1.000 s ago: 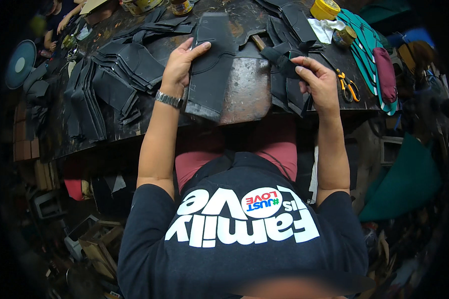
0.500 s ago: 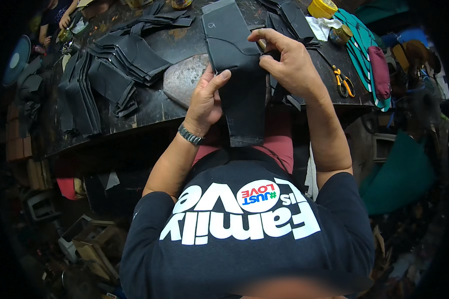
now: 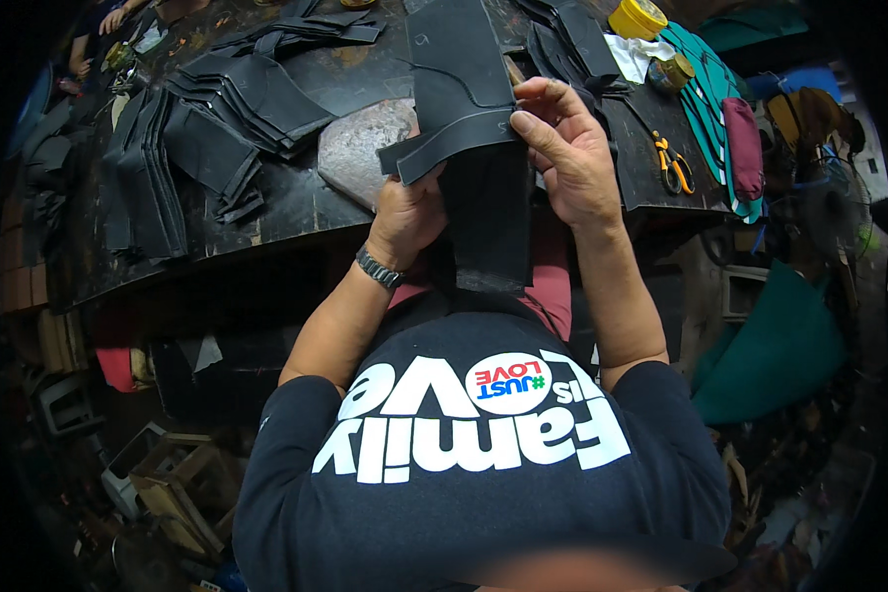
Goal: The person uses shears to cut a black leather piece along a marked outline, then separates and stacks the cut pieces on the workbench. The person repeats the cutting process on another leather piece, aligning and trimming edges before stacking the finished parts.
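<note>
A long black leather panel (image 3: 483, 222) runs from the table over its near edge toward my lap. Across it lies a curved black leather strip (image 3: 454, 136), its left end sticking out past the panel's side. My left hand (image 3: 410, 219), with a watch on the wrist, is closed on the panel's left edge; the strip hides part of its fingers. Thumb and fingers of my right hand (image 3: 570, 158) pinch the strip's right end beside the panel's right edge. Above the strip, a thin black cord (image 3: 454, 81) trails over the panel.
Black leather pieces (image 3: 252, 99) lie stacked on the dark table at left, with more (image 3: 567, 44) at back right. A grey stone slab (image 3: 365, 148) sits left of the panel. At right are orange-handled scissors (image 3: 673, 163), a jar (image 3: 671, 74) and a yellow tub (image 3: 637, 18).
The strip now lies across the panel, where only the cord crossed before. My right hand has moved slightly down and turned, and my left thumb has slipped under the strip.
</note>
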Tool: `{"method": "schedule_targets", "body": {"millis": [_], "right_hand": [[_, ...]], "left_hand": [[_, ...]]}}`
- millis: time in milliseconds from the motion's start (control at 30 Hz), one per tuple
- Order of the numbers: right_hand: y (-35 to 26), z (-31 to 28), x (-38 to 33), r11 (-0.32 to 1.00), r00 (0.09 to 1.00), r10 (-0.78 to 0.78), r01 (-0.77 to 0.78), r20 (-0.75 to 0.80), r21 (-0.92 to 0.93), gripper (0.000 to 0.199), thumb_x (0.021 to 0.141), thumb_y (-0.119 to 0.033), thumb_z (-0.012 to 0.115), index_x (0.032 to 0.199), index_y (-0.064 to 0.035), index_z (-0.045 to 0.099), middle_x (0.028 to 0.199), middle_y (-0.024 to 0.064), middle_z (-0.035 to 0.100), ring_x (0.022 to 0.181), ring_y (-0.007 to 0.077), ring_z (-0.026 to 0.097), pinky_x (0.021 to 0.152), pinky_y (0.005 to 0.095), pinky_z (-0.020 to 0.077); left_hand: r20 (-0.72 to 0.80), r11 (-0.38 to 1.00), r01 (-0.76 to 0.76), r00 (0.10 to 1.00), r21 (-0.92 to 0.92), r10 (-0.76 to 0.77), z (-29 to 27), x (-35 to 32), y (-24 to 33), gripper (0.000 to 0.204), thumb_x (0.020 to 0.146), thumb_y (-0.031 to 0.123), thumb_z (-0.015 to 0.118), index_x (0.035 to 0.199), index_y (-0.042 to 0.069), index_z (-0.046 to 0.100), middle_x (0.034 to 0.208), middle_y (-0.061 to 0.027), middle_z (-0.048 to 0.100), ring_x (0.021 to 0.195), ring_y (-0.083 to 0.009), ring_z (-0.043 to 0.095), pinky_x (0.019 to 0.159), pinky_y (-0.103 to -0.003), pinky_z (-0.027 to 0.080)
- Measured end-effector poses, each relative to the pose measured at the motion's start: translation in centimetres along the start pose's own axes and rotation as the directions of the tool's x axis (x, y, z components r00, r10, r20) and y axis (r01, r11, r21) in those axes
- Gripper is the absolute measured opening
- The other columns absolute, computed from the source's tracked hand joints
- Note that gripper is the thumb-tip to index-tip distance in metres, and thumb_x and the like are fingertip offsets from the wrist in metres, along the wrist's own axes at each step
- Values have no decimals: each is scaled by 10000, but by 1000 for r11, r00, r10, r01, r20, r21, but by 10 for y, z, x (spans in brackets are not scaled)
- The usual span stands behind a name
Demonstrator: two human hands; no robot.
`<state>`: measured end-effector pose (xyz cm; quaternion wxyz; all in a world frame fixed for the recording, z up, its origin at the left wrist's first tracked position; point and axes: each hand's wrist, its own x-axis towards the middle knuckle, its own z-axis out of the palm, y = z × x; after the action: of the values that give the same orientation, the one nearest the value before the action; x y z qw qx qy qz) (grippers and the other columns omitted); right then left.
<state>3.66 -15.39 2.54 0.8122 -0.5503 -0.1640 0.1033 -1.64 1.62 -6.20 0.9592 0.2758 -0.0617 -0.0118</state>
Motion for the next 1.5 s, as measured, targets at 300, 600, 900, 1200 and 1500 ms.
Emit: {"method": "schedule_targets", "body": {"millis": [300,600,900,1200,1500], "right_hand": [[10,1,2,992,1000,-4,5,-10,123,375,889,-3,665,1238,3,527,975,48,645,913,98,616,859,234,492],[31,14,14,992,1000,-28,28,-4,121,485,840,46,671,1274,-37,471,881,18,580,836,72,572,804,204,469],[46,-9,17,916,999,-33,18,-31,-401,474,881,-60,679,1316,-58,490,943,50,638,870,86,594,785,223,483],[3,-166,21,373,852,-351,-253,-388,-893,325,830,-245,711,1037,4,700,876,151,671,765,244,644,722,349,513],[32,-200,22,142,870,-338,-331,-360,-933,257,778,-277,703,919,-63,721,845,140,681,832,329,658,760,433,507]], "left_hand": [[165,445,-301,933,843,319,6,7,16,511,945,163,605,1412,44,434,1333,-96,519,1229,-208,482,1078,-327,334],[87,703,-16,994,711,-65,-4,8,75,494,922,307,671,1232,-57,550,1150,-73,631,1011,-144,594,904,-270,466],[-169,516,285,951,808,-260,-17,35,85,223,870,140,729,1031,4,655,904,-7,667,796,-54,598,674,-203,487],[-265,87,263,964,961,4,-23,37,82,216,819,176,768,933,5,703,687,-11,637,607,-55,567,549,-231,462],[32,-402,92,956,911,292,29,40,96,380,812,237,763,1146,82,667,1021,-106,638,813,-206,648,737,-331,522]]}}
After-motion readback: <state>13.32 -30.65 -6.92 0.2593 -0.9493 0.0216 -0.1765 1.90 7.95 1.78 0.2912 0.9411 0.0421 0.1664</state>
